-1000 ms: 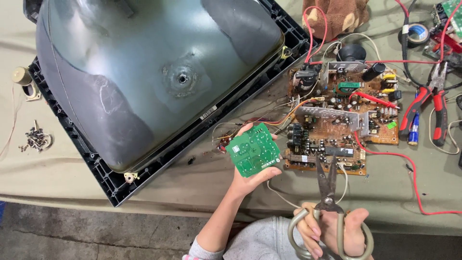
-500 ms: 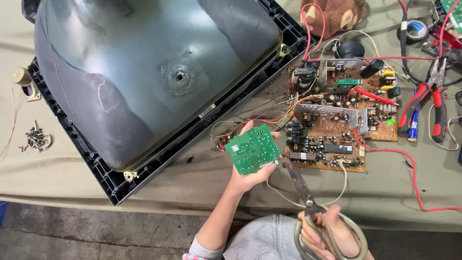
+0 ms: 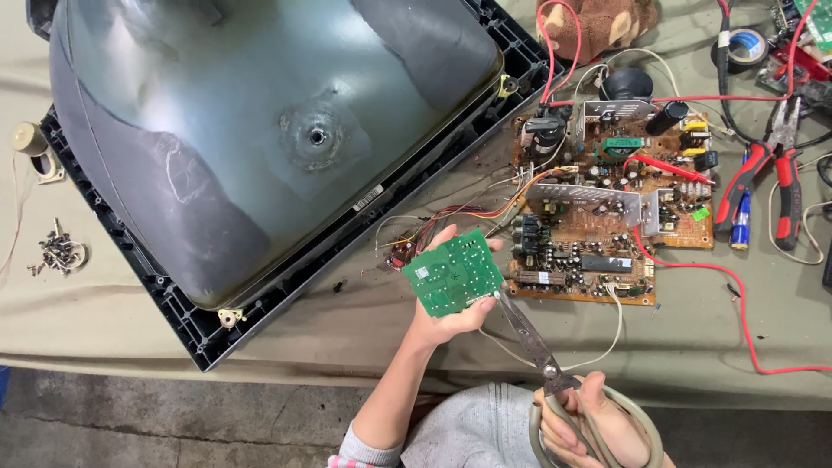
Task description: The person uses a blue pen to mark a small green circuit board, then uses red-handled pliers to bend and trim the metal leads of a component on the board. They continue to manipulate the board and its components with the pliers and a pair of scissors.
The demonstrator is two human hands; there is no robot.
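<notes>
A: Where is the small green circuit board (image 3: 453, 273)?
B: Pinched by its edges in the left hand (image 3: 451, 312), lifted over the cloth-covered table (image 3: 364, 329), in front of the picture tube (image 3: 260, 139).
A: And the right hand (image 3: 589, 425)?
B: Closed through the scissors' (image 3: 542, 360) loops; the blade tips reach the board's lower right corner.
A: Good technique?
B: Probably keep the board steady and cut the wires, not fingers.
A: Containers?
B: None; loose screws (image 3: 56, 254) lie heaped on the table.

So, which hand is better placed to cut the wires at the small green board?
The right hand: it holds the scissors, whose tips reach the green board. The left hand is occupied holding that board.
</notes>
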